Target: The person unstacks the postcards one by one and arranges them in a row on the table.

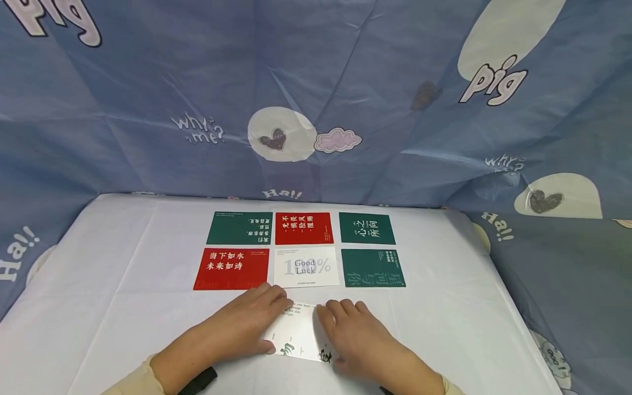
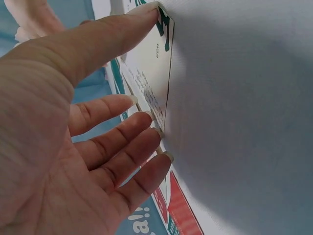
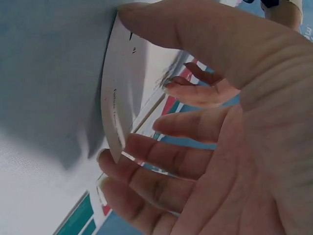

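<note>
A white card (image 1: 298, 332) with small print and dark green brush characters lies between my hands, close over the white tabletop. My left hand (image 1: 242, 323) holds its left side; in the left wrist view the thumb (image 2: 142, 17) rests on one corner and the fingertips meet the opposite end. On the right side my right hand (image 1: 362, 337) grips it. The right wrist view shows the card (image 3: 120, 93) bowed between thumb and fingers. Above it sits a white "Good Luck" card (image 1: 306, 280), with a red card (image 1: 232, 277) on its left, close to my left fingertips.
A green card (image 1: 372, 277) completes the nearer row's right end. Behind lie a green card (image 1: 239, 225), a red card (image 1: 303, 227) and another green card (image 1: 365, 233). A blue patterned cloth (image 1: 321, 71) hangs behind the white table (image 1: 123, 312).
</note>
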Available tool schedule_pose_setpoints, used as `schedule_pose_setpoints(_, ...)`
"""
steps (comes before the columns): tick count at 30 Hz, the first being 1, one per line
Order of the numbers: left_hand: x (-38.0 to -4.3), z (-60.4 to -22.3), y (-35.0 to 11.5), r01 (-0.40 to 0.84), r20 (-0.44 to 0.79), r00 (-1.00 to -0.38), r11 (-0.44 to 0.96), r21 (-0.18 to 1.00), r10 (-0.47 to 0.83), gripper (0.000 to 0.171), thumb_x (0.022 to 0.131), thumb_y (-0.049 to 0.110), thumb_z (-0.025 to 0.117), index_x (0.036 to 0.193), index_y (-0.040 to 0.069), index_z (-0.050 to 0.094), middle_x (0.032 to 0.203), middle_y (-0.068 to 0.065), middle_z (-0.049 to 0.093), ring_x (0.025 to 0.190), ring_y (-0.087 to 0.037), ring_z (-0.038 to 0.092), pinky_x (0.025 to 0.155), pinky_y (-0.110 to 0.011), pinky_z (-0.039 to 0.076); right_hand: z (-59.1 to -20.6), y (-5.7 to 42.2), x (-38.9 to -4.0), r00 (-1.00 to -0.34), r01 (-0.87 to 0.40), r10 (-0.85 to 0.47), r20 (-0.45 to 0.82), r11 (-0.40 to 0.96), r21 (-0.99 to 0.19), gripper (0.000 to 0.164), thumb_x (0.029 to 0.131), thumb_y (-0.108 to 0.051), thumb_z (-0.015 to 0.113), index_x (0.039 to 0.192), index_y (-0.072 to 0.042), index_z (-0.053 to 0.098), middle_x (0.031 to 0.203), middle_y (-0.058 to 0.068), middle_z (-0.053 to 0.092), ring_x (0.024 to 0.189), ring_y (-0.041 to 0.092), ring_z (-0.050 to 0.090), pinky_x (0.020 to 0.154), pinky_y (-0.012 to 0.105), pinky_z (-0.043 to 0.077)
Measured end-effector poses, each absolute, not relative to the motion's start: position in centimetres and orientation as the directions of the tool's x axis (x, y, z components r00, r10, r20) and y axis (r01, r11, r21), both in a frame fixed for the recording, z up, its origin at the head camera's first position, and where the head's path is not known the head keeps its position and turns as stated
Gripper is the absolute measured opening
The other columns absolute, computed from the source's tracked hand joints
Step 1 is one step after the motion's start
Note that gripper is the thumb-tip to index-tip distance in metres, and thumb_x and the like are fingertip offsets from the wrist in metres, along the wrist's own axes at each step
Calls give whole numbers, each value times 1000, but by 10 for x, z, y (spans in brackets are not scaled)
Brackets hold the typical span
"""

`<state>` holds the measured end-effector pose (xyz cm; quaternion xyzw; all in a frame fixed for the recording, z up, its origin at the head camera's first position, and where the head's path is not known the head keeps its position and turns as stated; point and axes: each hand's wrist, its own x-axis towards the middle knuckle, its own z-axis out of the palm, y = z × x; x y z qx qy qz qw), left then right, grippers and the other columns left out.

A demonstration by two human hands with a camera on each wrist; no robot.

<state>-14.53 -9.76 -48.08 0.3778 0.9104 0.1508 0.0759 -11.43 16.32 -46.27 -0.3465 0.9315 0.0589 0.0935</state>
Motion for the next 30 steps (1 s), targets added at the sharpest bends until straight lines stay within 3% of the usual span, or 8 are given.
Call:
schedule_pose_setpoints(5, -144, -483, -101, 673, -20, -700, 669, 315, 714, 83, 70, 35, 98, 141, 10, 62, 132, -3, 61, 122, -22, 53, 108, -43, 49, -463, 166, -113, -725, -677, -656, -208, 735, 40, 79, 76, -34, 90, 142, -5, 56, 135, 8, 62, 119, 25, 61, 98, 38, 56)
schedule_pose_setpoints(11, -142, -486, -107, 677, -13, -698, 665, 316, 716, 88, 71, 42, 96, 146, 13, 60, 138, -1, 59, 128, -22, 52, 111, -45, 47, -461, 176, -115, -708, -683, -679, -191, 728, -59, 80, 82, -36, 85, 147, 0, 55, 144, 11, 60, 131, 27, 58, 109, 38, 50)
schedule_pose_setpoints(20, -137, -484, -110, 711, 7, -679, 655, 254, 734, 82, 77, 40, 91, 145, 10, 59, 142, -5, 60, 131, -26, 54, 114, -49, 44, -462, 184, -120, -701, -673, -689, -185, 724, -149, 79, 84, -33, 85, 149, -1, 54, 148, 10, 58, 135, 23, 56, 111, 37, 48)
schedule_pose_setpoints(30, -127, -477, -122, 734, 48, -673, 658, 167, 738, 79, 80, 42, 88, 144, 7, 60, 140, -6, 63, 129, -27, 57, 112, -49, 46, -458, 181, -121, -661, -720, -735, -148, 678, -152, 78, 86, -34, 84, 150, -2, 52, 148, 8, 58, 135, 22, 56, 111, 35, 48)
